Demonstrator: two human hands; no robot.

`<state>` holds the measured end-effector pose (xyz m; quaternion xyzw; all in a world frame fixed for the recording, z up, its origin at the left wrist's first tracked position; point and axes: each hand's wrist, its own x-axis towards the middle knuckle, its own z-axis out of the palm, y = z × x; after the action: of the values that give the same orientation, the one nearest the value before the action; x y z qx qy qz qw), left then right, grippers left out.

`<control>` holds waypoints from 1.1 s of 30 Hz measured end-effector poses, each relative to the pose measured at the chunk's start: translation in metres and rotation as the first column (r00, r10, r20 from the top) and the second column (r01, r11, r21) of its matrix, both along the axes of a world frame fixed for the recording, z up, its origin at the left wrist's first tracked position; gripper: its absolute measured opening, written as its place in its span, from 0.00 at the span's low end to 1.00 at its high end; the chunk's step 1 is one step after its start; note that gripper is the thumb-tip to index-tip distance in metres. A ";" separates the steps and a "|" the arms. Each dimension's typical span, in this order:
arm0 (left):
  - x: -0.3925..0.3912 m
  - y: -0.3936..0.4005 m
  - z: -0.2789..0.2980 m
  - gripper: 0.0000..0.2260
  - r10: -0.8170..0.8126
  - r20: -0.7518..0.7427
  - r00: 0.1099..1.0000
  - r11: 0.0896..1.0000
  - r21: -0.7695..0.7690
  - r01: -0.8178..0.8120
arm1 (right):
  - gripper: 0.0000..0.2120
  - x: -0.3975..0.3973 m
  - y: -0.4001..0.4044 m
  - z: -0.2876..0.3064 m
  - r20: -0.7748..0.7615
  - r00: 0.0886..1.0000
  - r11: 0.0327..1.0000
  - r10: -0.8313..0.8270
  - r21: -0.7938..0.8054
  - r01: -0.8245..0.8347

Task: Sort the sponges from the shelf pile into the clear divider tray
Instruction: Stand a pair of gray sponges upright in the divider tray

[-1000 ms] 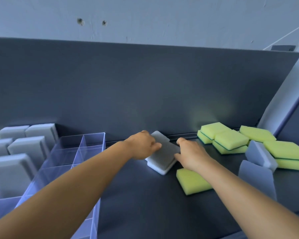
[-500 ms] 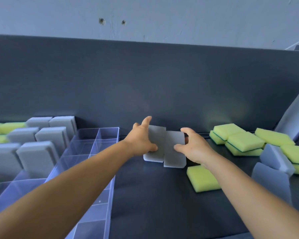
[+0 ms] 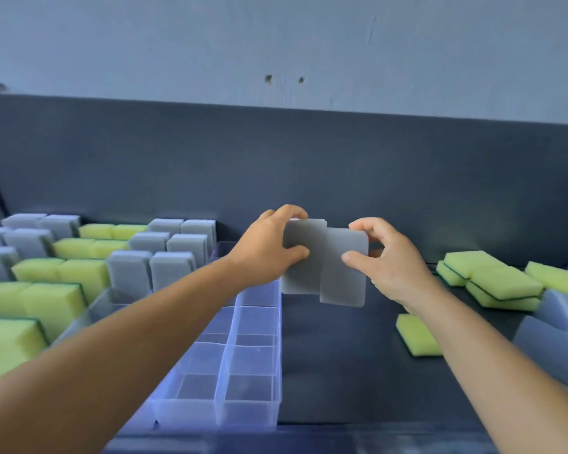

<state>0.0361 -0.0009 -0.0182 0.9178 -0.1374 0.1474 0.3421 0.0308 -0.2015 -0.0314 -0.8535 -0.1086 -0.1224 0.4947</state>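
Two grey sponges, one (image 3: 300, 257) pinched upright by the left hand (image 3: 269, 250) and overlapped by the other (image 3: 343, 273) in the right hand (image 3: 384, 260), hang above the dark shelf (image 3: 335, 355) beside the clear divider tray (image 3: 243, 381).

The left arm (image 3: 118, 348) is covering part of the divider tray (image 3: 246, 404); the right edge is cutting off a grey sponge (image 3: 558, 352).
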 end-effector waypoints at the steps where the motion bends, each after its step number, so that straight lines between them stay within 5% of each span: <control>1: -0.007 0.008 0.003 0.22 0.004 0.008 1.000 1.000 0.005 -0.004 | 0.16 -0.007 0.008 0.004 0.017 1.000 1.000 -0.001 0.001 0.001; 8: -0.054 0.072 0.021 0.22 0.062 0.049 0.997 0.994 0.089 -0.066 | 0.22 -0.049 0.067 0.020 0.060 0.998 0.999 0.030 -0.016 -0.029; 18: -0.107 0.166 0.025 0.21 0.137 0.051 0.989 0.985 0.095 -0.141 | 0.18 -0.095 0.151 0.025 0.078 0.993 0.996 0.090 -0.004 -0.090; 33: -0.106 0.220 -0.002 0.22 0.213 -0.019 0.977 0.965 0.162 -0.207 | 0.17 -0.080 0.224 0.000 0.010 0.988 0.988 0.152 -0.037 -0.152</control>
<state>-0.0699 0.2190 -0.0203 0.9541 -0.0447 0.1545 0.2525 -0.0496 0.0221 -0.0318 -0.8508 -0.1787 -0.0875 0.4863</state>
